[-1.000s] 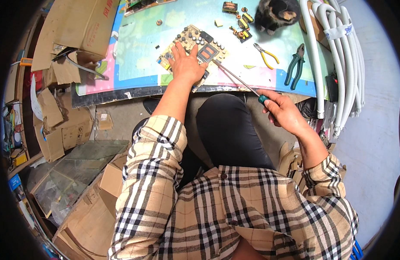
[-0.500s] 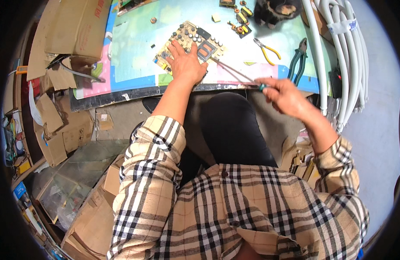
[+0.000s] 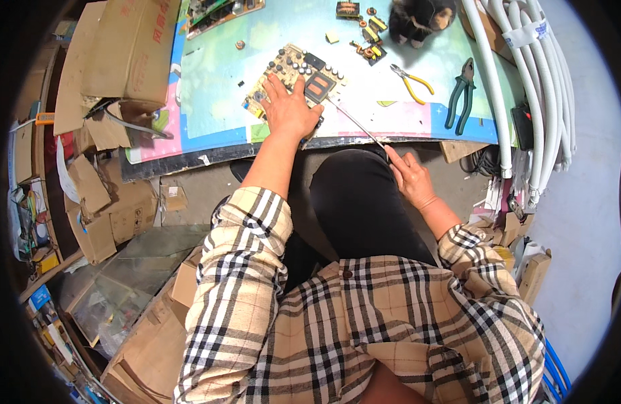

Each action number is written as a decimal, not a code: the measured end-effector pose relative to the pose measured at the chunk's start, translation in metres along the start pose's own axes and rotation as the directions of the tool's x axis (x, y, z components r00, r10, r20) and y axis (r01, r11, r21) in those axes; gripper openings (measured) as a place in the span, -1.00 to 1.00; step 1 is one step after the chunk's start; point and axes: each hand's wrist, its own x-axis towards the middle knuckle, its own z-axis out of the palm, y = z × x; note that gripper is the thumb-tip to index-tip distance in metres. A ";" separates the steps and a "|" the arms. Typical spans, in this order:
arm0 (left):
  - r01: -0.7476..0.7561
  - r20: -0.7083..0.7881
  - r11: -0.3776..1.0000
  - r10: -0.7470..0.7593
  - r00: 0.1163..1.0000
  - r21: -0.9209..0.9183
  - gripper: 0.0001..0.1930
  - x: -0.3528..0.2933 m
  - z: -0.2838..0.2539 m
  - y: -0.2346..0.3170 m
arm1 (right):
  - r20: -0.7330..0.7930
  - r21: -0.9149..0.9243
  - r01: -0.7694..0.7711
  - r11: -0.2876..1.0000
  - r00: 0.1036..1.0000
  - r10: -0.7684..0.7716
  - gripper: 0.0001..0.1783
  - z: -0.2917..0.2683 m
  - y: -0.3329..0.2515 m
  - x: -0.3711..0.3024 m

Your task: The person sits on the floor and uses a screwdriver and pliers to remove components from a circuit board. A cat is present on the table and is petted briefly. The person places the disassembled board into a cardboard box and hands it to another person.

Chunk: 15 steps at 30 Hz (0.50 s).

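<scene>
A tan circuit board with many small parts lies tilted on the table near its front edge. My left hand presses flat on the board, fingers spread. At the board's right side sits a dark square transformer with copper-coloured windings. My right hand, low and just off the table edge, is closed round the handle of a long screwdriver. Its thin metal shaft runs up and left, the tip at the transformer's lower right corner. The handle is mostly hidden by my fingers.
Yellow-handled cutters and green-handled pliers lie to the right. Loose coils sit farther back, beside a black cat. White corrugated hoses stand at the right edge. A cardboard box is at the left.
My right hand has swung down and left, toward my knee, and the screwdriver shaft now slopes more steeply. My left hand stays on the board. The cat has shifted its head.
</scene>
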 end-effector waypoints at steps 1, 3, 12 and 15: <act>0.005 -0.030 1.000 -0.005 1.000 -0.024 -0.19 0.000 0.002 -0.001 | 0.026 0.046 -0.009 0.999 1.000 0.008 -0.38 -0.004 0.002 0.002; -0.005 -0.135 0.994 -0.010 0.991 -0.110 -0.28 -0.003 0.009 -0.003 | -0.089 0.190 0.037 0.981 0.996 -0.020 -0.47 -0.006 0.008 0.007; 0.114 -0.471 0.965 -0.216 0.855 -0.235 -0.47 0.011 0.043 -0.017 | 0.547 0.578 -0.555 0.598 0.807 0.221 -0.63 -0.031 0.008 0.028; 0.136 -0.444 0.968 -0.218 0.869 -0.209 -0.46 0.013 0.045 -0.017 | 0.621 0.556 -0.622 0.552 0.752 0.221 -0.64 -0.034 0.002 0.040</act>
